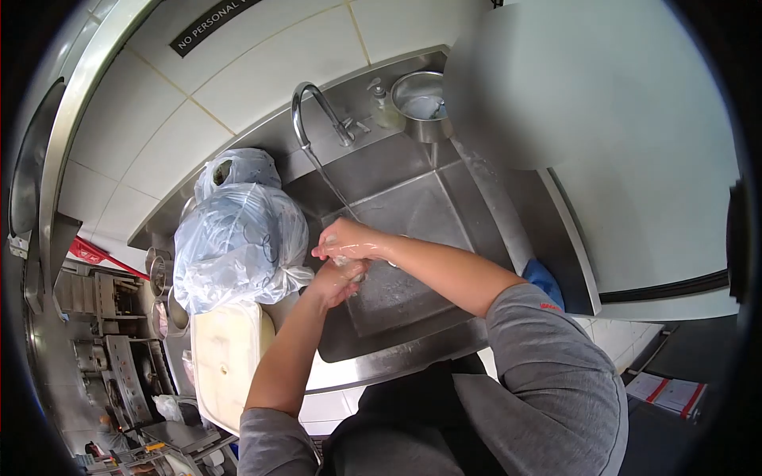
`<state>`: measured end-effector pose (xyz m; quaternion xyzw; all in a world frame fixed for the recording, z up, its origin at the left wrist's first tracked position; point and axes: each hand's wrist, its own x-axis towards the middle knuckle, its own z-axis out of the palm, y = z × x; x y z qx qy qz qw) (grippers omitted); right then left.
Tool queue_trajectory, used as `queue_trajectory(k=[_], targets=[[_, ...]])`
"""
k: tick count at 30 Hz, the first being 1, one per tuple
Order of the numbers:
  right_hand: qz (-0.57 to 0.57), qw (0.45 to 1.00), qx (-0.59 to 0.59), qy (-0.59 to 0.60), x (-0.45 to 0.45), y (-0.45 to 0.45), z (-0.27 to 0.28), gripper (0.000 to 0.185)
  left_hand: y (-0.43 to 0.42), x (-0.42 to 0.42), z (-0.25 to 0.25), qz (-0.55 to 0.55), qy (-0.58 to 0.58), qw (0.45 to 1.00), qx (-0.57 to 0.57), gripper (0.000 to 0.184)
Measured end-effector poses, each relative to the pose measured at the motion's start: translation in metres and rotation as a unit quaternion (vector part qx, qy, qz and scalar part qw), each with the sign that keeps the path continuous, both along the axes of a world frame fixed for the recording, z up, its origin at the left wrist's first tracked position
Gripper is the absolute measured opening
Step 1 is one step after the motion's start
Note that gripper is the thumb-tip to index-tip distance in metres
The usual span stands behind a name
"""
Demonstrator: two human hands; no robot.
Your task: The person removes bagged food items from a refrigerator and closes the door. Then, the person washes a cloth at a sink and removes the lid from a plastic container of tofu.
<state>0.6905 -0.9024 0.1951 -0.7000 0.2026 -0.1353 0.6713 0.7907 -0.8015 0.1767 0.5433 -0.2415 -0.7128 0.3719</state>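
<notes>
Over the metal sink (413, 208), my two hands are pressed together, wet, near the running water (337, 190). My right hand (349, 239) lies on top with its fingers bent. Below it, my left hand (337, 282) is curled with the palm turned up. A whitish, wet patch (341, 260) shows between them; whether it is lather or a small object I cannot make out. The curved tap (305, 111) stands behind the hands, its stream falling just beside the right hand.
Filled plastic bags (238, 246) crowd the left counter, behind a lidded white tub (228, 357). A pump bottle (383, 107) and a metal pot (421, 99) stand at the back. A blue cloth (543, 283) lies right, beside a large pale panel (635, 159).
</notes>
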Motion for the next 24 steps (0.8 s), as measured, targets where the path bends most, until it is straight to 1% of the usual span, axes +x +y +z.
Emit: queue_trajectory(k=[1,2,4,5,6,8,9,10,12,13,14,16,17,18,20,21,22,23,24], targets=[[-0.024,0.999,-0.038,0.014,0.007,0.004,-0.016,0.041,0.002,0.001,-0.012,0.003,-0.03,0.999,0.019,0.015],[-0.023,0.999,-0.036,0.014,0.01,0.008,-0.026,0.041,0.005,-0.001,-0.025,0.004,-0.031,0.999,0.021,0.015],[-0.08,0.992,-0.08,0.049,0.017,0.017,-0.05,0.045,0.011,-0.011,-0.05,0.069,-0.136,0.988,0.024,0.016],[-0.082,0.989,-0.1,0.069,0.023,0.02,-0.067,0.047,0.015,-0.015,-0.057,0.072,-0.193,0.978,0.044,0.013],[-0.08,0.989,-0.099,0.069,0.028,0.024,-0.084,0.047,0.019,-0.02,-0.064,0.073,-0.193,0.977,0.046,0.013],[-0.13,0.974,-0.067,0.17,0.033,0.037,-0.104,0.048,0.028,-0.026,-0.091,0.061,-0.346,0.936,-0.001,0.019],[-0.173,0.973,-0.075,0.135,0.031,0.048,-0.112,0.05,0.035,-0.021,-0.125,0.052,-0.41,0.909,-0.041,0.03],[-0.172,0.973,-0.076,0.136,0.032,0.055,-0.121,0.05,0.041,-0.024,-0.127,0.053,-0.409,0.91,-0.041,0.03],[-0.161,0.958,-0.113,0.209,0.035,0.064,-0.138,0.05,0.05,-0.031,-0.129,0.0,-0.483,0.876,-0.022,0.035],[-0.156,0.951,-0.134,0.231,0.035,0.07,-0.138,0.053,0.054,-0.032,-0.131,-0.016,-0.502,0.865,-0.022,0.038],[-0.154,0.951,-0.137,0.231,0.035,0.076,-0.138,0.053,0.06,-0.034,-0.133,-0.013,-0.502,0.865,-0.023,0.038],[-0.177,0.933,-0.087,0.302,0.038,0.086,-0.139,0.055,0.07,-0.037,-0.135,0.017,-0.492,0.87,0.021,0.04],[-0.159,0.935,-0.071,0.309,0.04,0.087,-0.14,0.058,0.071,-0.035,-0.134,0.016,-0.463,0.883,0.078,0.042],[-0.155,0.936,-0.077,0.306,0.045,0.089,-0.14,0.058,0.072,-0.03,-0.133,0.024,-0.463,0.883,0.075,0.042],[-0.146,0.946,-0.103,0.27,0.061,0.086,-0.145,0.065,0.069,-0.017,-0.121,-0.052,-0.498,0.857,0.123,0.043],[-0.137,0.947,-0.115,0.266,0.069,0.075,-0.147,0.065,0.072,-0.01,-0.115,-0.036,-0.498,0.858,0.122,0.043],[-0.065,0.974,0.088,0.2,0.074,0.057,-0.14,0.068,0.078,-0.005,-0.109,0.046,-0.463,0.881,0.088,0.042],[0.014,0.948,0.29,0.132,0.077,0.039,-0.131,0.07,0.088,0.001,-0.104,0.128,-0.424,0.895,0.054,0.04],[-0.041,0.971,0.199,0.127,0.075,0.019,-0.112,0.07,0.1,0.006,-0.098,0.144,-0.424,0.893,0.055,0.04]])
